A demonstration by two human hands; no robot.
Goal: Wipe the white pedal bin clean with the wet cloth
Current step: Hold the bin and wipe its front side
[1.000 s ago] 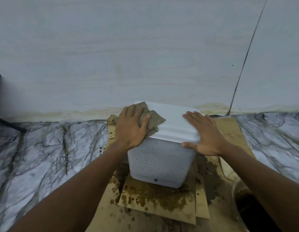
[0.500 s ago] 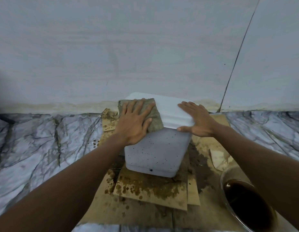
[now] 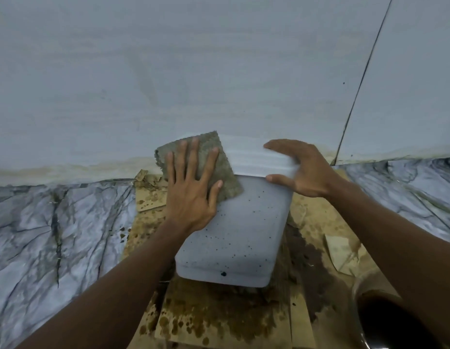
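Fingers point(image 3: 193, 157) of your left hand point(image 3: 191, 197) lie straight, pressing the cloth point(image 3: 227, 183) flat on the top left corner of the bin point(image 3: 239, 227), further back than a second ago. Your right hand point(image 3: 307, 172) now clasps the lid point(image 3: 254, 157) edge. The bin stands on stained cardboard point(image 3: 218, 313); its speckled front still needs wiping.

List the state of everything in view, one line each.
white pedal bin: lid closed, front speckled with dark spots.
wet cloth: spread over the lid's left corner.
left hand: flat, pressing the cloth.
right hand: grips the lid's right edge.
cardboard: wet, brown-stained, under the bin.
bowl: holds dark liquid.
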